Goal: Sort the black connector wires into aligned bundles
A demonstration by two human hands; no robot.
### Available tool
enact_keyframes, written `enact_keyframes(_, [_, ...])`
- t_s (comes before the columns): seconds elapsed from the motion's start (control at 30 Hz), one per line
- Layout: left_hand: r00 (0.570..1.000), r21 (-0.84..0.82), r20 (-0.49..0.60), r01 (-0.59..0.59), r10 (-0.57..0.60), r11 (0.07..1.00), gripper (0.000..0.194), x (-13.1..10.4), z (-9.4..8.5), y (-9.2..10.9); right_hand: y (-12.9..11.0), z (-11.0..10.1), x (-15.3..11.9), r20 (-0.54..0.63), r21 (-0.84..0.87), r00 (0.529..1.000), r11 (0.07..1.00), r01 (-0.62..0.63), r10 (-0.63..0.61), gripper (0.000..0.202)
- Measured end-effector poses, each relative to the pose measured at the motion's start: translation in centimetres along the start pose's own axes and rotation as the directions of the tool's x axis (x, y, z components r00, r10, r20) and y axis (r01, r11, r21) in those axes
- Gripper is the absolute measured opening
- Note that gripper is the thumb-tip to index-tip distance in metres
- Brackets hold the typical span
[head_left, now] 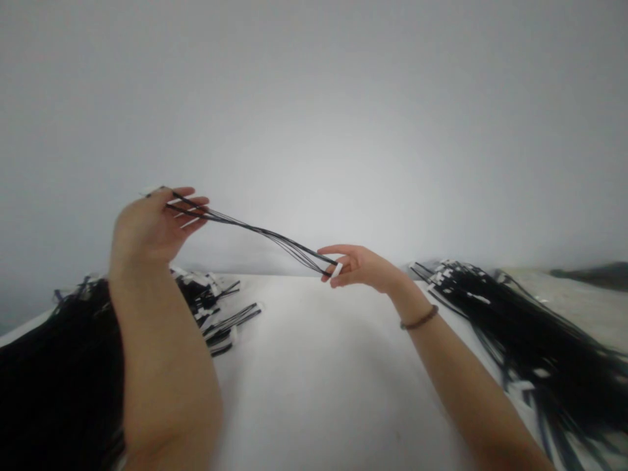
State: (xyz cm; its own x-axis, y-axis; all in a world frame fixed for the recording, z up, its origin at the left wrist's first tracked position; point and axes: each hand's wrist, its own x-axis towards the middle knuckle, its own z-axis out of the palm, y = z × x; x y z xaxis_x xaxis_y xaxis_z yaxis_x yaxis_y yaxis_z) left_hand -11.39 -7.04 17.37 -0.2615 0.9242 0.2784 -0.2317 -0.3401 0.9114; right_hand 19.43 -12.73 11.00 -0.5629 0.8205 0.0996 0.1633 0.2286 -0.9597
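A thin black wire harness (265, 231) stretches through the air between my two hands, sloping down to the right. My left hand (164, 222), raised at the left, holds one end between thumb and palm, its other fingers extended behind the wires. A pale connector sits at that end by the thumb. My right hand (360, 267) pinches the other end near a small white connector (336, 270). Between the hands the strands spread slightly apart. A dark bracelet circles my right wrist.
A large pile of black wire harnesses (53, 373) lies at the left, with several loose ends (238, 320) reaching inward. Another harness pile (530, 333) with white connectors lies at the right, beside clear plastic (554, 288). The white table (304, 379) meets a pale wall.
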Motion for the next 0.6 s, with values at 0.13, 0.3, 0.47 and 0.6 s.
enact_keyframes(0.13, [0.999, 0.094, 0.023, 0.025, -0.027, 0.995, 0.01, 0.0, 0.5, -0.6, -0.2, -0.2, -0.3, 0.046, 0.093, 0.999, 0.995, 0.016, -0.02, 0.075])
enact_keyframes(0.3, [0.984, 0.2, 0.175, -0.028, -0.008, 0.979, 0.018, 0.3, 0.8, -1.5, -0.5, -0.2, -0.3, 0.097, 0.134, 0.993, 0.99, 0.048, -0.062, 0.06])
enact_keyframes(0.47, [0.937, 0.326, 0.35, -0.131, 0.009, 0.936, 0.022, 0.2, 1.6, -2.3, -0.8, -0.1, -0.5, -0.046, 0.124, 0.989, 0.981, 0.148, -0.143, 0.038])
enact_keyframes(0.6, [0.824, 0.406, 0.563, -0.203, -0.069, 0.891, 0.024, -1.0, 3.1, -2.0, -0.6, 0.0, -0.5, -0.146, 0.099, 0.968, 0.971, 0.217, -0.202, 0.032])
